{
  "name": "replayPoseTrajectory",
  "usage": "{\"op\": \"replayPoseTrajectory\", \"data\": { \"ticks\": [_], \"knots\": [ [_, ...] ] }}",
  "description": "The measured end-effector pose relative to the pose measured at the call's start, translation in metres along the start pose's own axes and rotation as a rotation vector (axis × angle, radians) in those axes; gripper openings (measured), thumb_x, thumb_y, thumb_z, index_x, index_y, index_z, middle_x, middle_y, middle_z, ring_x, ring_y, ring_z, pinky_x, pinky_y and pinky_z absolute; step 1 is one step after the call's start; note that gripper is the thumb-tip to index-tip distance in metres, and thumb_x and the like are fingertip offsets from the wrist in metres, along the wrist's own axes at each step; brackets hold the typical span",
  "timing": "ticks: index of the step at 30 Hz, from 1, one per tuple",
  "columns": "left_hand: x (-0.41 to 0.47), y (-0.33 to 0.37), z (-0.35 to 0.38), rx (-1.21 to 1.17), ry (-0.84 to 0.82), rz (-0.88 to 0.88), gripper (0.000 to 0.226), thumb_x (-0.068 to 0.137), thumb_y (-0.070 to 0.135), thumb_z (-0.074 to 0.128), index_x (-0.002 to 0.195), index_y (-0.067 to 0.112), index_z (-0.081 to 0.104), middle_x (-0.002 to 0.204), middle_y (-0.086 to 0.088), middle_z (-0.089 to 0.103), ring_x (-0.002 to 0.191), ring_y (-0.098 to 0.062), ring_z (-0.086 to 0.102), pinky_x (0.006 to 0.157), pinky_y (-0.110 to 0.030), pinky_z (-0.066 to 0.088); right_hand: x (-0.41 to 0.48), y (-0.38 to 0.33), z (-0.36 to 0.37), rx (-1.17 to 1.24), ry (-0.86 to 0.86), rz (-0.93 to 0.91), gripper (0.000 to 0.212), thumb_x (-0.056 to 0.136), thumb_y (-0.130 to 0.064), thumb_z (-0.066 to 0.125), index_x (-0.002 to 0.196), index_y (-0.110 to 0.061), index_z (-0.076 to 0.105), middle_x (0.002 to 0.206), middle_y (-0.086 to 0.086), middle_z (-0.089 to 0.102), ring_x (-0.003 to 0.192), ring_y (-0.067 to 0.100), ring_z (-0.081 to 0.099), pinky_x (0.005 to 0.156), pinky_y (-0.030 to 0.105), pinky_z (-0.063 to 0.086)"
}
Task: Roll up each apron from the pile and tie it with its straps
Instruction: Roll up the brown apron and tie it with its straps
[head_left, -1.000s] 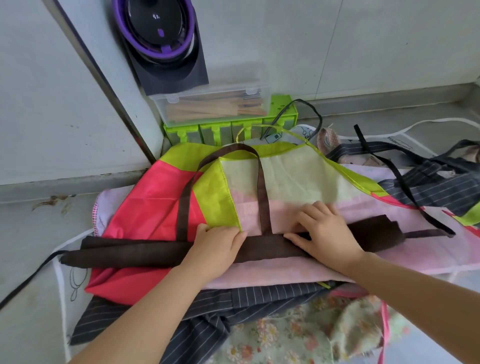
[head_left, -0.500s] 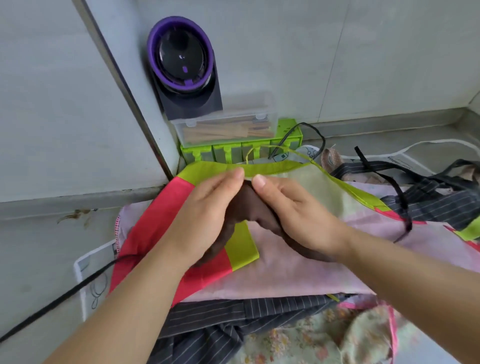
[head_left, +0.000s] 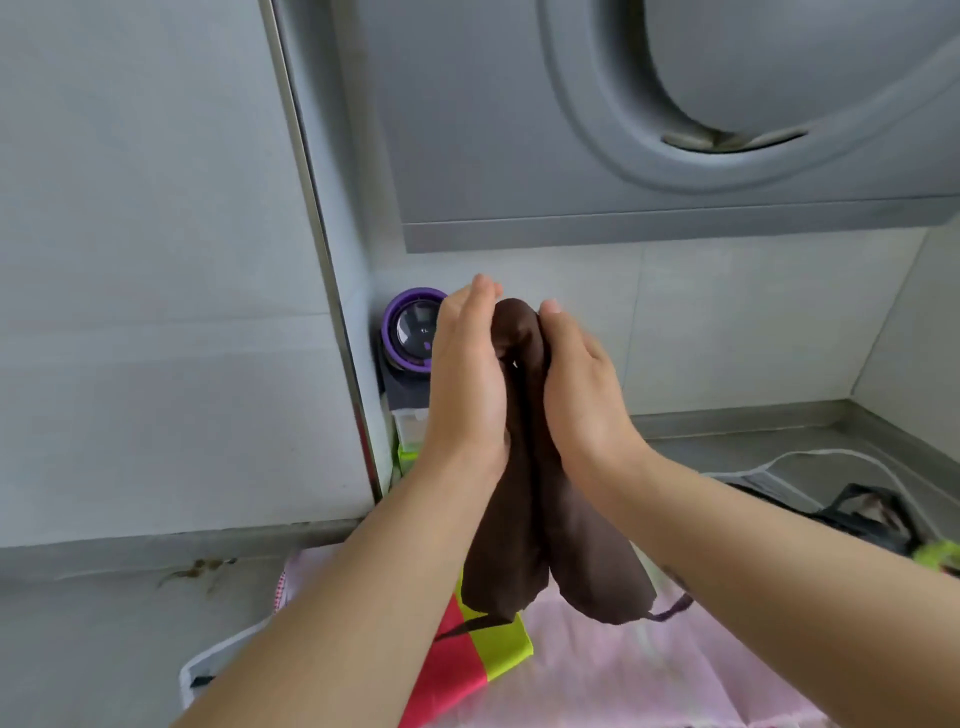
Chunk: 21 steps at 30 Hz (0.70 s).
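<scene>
**knot_sure:** So where's the brown apron (head_left: 524, 519) right now?

**tidyhands:** Up in the air, above the pile and in front of the wall. It's a tight roll bent double, with the bend at the top by the fingertips and both ends hanging down side by side. A thin brown strap (head_left: 670, 613) dangles off the right-hand end.

**knot_sure:** And the hands?

**tidyhands:** The left hand (head_left: 467, 374) holds the left half and the right hand (head_left: 576, 395) holds the right half. The roll is squeezed between the two palms. I think the fingers wrap round the back, but that side is hidden, so don't quote me.

**knot_sure:** What's underneath?

**tidyhands:** The rest of the pile is on the grey table (head_left: 78, 649). There's a pink cloth (head_left: 649, 675) with a red and lime apron (head_left: 478, 660) lying partly on it. A dark apron (head_left: 857, 514) is bunched up further right, with a white strap (head_left: 810, 457) looping behind it.

**knot_sure:** Anything else?

**tidyhands:** A purple-rimmed gadget (head_left: 410, 332) peeks out just left of the left hand, in the corner of the wall. A grey range hood (head_left: 675, 130) fills the top of the view.
</scene>
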<state>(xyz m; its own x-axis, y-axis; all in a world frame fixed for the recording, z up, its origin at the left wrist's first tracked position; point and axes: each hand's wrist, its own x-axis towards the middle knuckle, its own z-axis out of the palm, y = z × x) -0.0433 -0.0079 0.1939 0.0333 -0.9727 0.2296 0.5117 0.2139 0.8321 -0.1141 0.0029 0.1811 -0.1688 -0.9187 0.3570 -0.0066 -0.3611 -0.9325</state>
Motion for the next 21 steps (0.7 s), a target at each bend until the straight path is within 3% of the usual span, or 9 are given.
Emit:
{"op": "replayPoseTrajectory", "data": {
  "ticks": [1,4,7,12,17,19,21],
  "knots": [
    [-0.001,0.007,0.004,-0.014,0.005,-0.005,0.02,0.086,0.04,0.058,0.081,0.021,0.06,0.076,0.0,0.055,0.087,-0.022,0.057,0.093,-0.04,0.047,0.001,-0.003,0.002,0.033,-0.006,0.009,0.036,0.095,-0.032,0.037,0.07,-0.012,0.054,0.071,-0.002,0.057,0.074,0.013,0.054,0.074,0.032,0.042],
    [-0.001,0.032,0.008,-0.078,-0.009,-0.042,0.023,0.096,0.033,0.052,0.08,0.018,0.058,0.06,0.001,0.051,0.062,-0.017,0.055,0.067,-0.029,0.047,0.004,-0.014,0.0,0.135,-0.188,0.003,0.019,0.075,-0.028,0.041,0.079,-0.014,0.053,0.08,0.006,0.054,0.082,0.02,0.05,0.077,0.038,0.038],
    [0.005,0.058,0.004,-0.129,-0.046,-0.097,0.027,0.095,0.035,0.051,0.078,0.016,0.059,0.057,0.001,0.045,0.057,-0.016,0.048,0.059,-0.027,0.042,0.009,-0.032,-0.011,0.104,-0.415,0.01,0.013,0.075,-0.025,0.049,0.083,-0.016,0.055,0.081,0.008,0.054,0.081,0.02,0.051,0.076,0.037,0.039],
    [0.008,0.084,0.008,-0.124,-0.15,-0.058,0.028,0.095,0.036,0.049,0.081,0.014,0.06,0.064,0.001,0.048,0.051,-0.014,0.049,0.051,-0.022,0.047,0.022,-0.063,-0.024,-0.066,-0.641,-0.067,0.041,0.086,-0.024,0.055,0.112,0.008,0.054,0.097,0.014,0.061,0.089,0.023,0.058,0.083,0.038,0.046],
    [0.009,0.098,0.022,-0.037,-0.178,-0.024,0.036,0.096,0.044,0.046,0.08,0.016,0.063,0.065,-0.003,0.051,0.06,-0.017,0.053,0.063,-0.03,0.045,0.03,-0.083,-0.026,-0.15,-0.618,-0.154,0.03,0.087,-0.023,0.061,0.1,0.004,0.059,0.09,0.011,0.065,0.085,0.019,0.063,0.081,0.031,0.052],
    [0.011,0.096,0.022,0.011,-0.16,0.044,0.037,0.093,0.052,0.047,0.089,0.019,0.063,0.077,-0.002,0.061,0.069,-0.016,0.061,0.07,-0.033,0.052,0.031,-0.082,-0.024,-0.19,-0.522,-0.19,0.022,0.086,-0.025,0.064,0.093,-0.004,0.062,0.086,0.009,0.066,0.081,0.021,0.061,0.077,0.035,0.049],
    [0.012,0.083,0.014,0.108,-0.155,0.133,0.043,0.084,0.064,0.053,0.105,0.027,0.056,0.101,-0.003,0.065,0.088,-0.017,0.066,0.082,-0.041,0.055,0.032,-0.08,-0.02,-0.169,-0.37,-0.21,0.014,0.088,-0.022,0.063,0.085,-0.009,0.063,0.081,0.008,0.065,0.076,0.021,0.06,0.071,0.036,0.047]
  ]
}}
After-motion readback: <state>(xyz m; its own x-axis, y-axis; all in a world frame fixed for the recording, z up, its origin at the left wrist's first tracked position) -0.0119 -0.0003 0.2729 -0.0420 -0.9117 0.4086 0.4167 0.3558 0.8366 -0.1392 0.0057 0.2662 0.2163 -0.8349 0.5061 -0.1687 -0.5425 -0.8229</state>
